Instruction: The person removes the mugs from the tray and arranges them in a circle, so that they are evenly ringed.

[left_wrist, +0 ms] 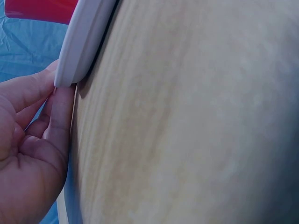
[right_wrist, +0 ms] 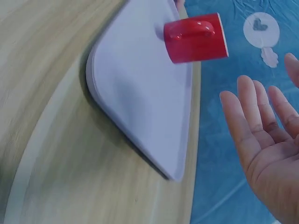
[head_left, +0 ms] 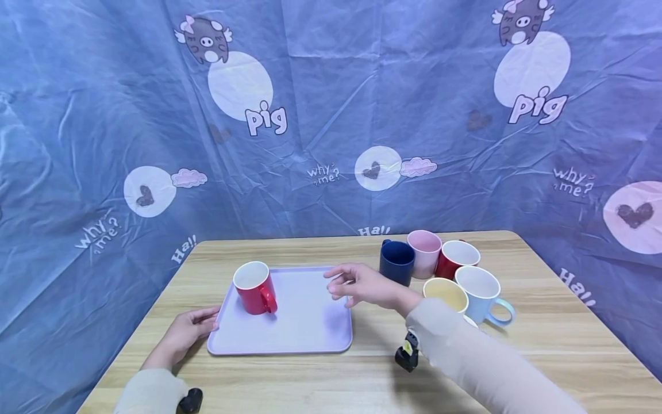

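A red mug (head_left: pixel 254 292) with a white inside stands upright on the left part of a pale lilac tray (head_left: pixel 305 336), its handle turned toward the front right. My left hand (head_left: pixel 187 333) is at the tray's left edge. In the left wrist view, that hand's thumb and fingers (left_wrist: pixel 58 109) pinch the tray's rim (left_wrist: pixel 81 51). Over the tray's right edge, my right hand (head_left: pixel 369 286) hovers with its fingers spread and nothing in them. The right wrist view shows its palm (right_wrist: pixel 275 158) bare, apart from the red mug.
Right of the tray stand a dark blue mug (head_left: pixel 397 263), a pink mug (head_left: pixel 425 256), another red mug (head_left: pixel 456 259), a yellow mug (head_left: pixel 446 294) and a light blue mug (head_left: pixel 478 293). My right sleeve partly hides a further mug there. A blue patterned cloth (head_left: pixel 320 201) hangs behind the wooden table (head_left: pixel 289 382).
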A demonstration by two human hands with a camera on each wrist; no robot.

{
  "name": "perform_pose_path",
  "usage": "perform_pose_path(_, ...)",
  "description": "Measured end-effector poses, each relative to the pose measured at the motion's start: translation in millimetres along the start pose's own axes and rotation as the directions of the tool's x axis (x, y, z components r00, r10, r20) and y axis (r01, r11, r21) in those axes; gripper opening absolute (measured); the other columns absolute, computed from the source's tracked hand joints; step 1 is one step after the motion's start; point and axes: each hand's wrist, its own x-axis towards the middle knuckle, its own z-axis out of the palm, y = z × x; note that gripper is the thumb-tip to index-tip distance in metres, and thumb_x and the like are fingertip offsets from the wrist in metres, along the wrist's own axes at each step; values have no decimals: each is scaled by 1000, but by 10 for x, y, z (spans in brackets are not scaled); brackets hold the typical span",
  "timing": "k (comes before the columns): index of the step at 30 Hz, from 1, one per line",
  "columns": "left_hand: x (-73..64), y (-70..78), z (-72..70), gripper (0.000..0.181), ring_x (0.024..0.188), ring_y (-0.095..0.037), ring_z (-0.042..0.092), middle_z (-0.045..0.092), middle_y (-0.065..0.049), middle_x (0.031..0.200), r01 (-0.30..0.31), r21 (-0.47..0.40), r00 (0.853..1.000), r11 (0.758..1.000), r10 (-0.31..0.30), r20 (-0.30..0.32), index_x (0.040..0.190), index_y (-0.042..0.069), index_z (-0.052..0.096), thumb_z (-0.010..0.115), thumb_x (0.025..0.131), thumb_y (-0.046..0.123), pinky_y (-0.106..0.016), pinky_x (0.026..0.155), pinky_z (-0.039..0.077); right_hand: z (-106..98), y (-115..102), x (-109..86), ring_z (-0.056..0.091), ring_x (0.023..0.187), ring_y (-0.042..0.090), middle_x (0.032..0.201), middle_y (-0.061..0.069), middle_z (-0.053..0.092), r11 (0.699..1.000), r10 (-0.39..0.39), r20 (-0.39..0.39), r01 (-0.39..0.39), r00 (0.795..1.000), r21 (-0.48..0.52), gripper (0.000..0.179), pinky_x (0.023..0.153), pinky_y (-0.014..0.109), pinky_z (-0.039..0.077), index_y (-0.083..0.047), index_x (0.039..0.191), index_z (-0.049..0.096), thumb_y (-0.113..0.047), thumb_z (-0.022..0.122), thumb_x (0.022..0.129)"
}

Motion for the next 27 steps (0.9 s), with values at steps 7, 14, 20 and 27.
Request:
perform_pose_path(7,-1,6,2,47,97,-11,61,59,-29,119,-1,0,1000,1000,1,3,129,-19,44,61,88,-4,-23,83,53,219,95,200,65,91,23,105,19,64,999,14,-10,-14,1000,31,38,70,41,58,2,126,55,-13,64,91)
perform_pose_path(14,-17,1,-6,47,100,-15,61,57,-30,121,-7,5,1000,1000,7,2,130,-19,44,61,87,-5,-24,84,53,403,204,377,66,89,21,99,7,67,999,29,-37,-28,999,28,38,68,39,58,0,125,56,-15,65,91)
perform_pose_path(20,-18,-9,-8,48,97,-10,62,57,-30,121,-12,4,1000,1000,12,1,129,-19,44,61,86,-7,-24,84,53,558,298,532,66,87,20,95,5,67,998,27,-80,-23,996,51,37,68,40,58,-1,123,59,-13,67,90)
perform_pose_path(27,-12,5,1,48,99,-15,62,58,-30,120,-2,12,1000,1000,2,-7,129,-19,44,62,87,-5,-24,83,53,721,291,666,66,89,25,95,7,66,999,17,-126,-14,992,29,39,65,40,58,1,123,59,-12,69,87)
